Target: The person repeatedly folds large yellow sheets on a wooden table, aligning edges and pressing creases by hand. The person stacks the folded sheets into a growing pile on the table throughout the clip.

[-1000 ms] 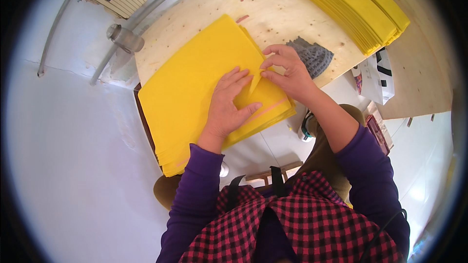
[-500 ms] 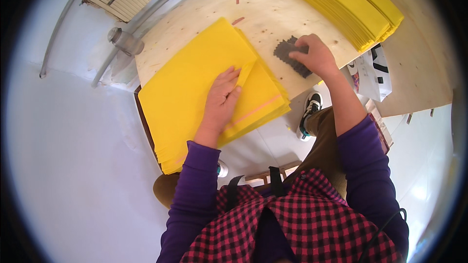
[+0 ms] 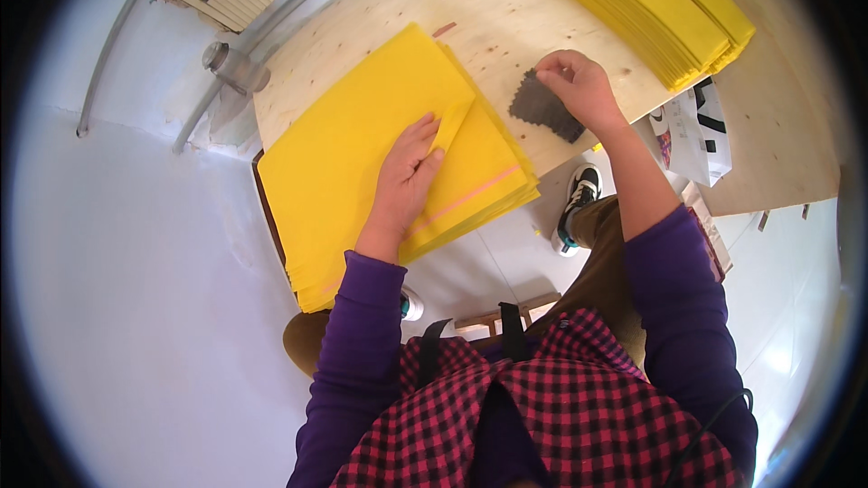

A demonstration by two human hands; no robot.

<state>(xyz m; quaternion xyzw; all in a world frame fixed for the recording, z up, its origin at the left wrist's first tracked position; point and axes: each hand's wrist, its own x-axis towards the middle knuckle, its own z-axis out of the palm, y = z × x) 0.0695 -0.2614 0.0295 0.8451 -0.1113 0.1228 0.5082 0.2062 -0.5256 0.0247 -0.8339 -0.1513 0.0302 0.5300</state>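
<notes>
A stack of yellow fabric-like sheets (image 3: pixel 344 163) lies on the wooden table in front of me. My left hand (image 3: pixel 405 173) rests on it, fingers stretched along the top. Between its thumb and forefinger stands a turned-up fold of the top yellow sheet (image 3: pixel 454 126). Further right, my right hand (image 3: pixel 579 90) pinches the upper edge of a dark grey piece with zigzag edges (image 3: pixel 544 110), thumb against fingertips. That piece looks like a stack of small cloth swatches and lies near the table's front edge; the fingers cover its upper right part.
More folded yellow stacks (image 3: pixel 642 9) lie at the far right of the table (image 3: pixel 362 50). A clear bottle (image 3: pixel 237 69) stands by the wall at left. A white printed bag (image 3: pixel 692 136) sits beyond the table's right edge. Red tape marks (image 3: pixel 445 29) stick to the tabletop.
My right hand has shifted from the middle of the grey piece to its upper edge, fingertips pinching it. My left hand stays on the yellow stack at the fold.
</notes>
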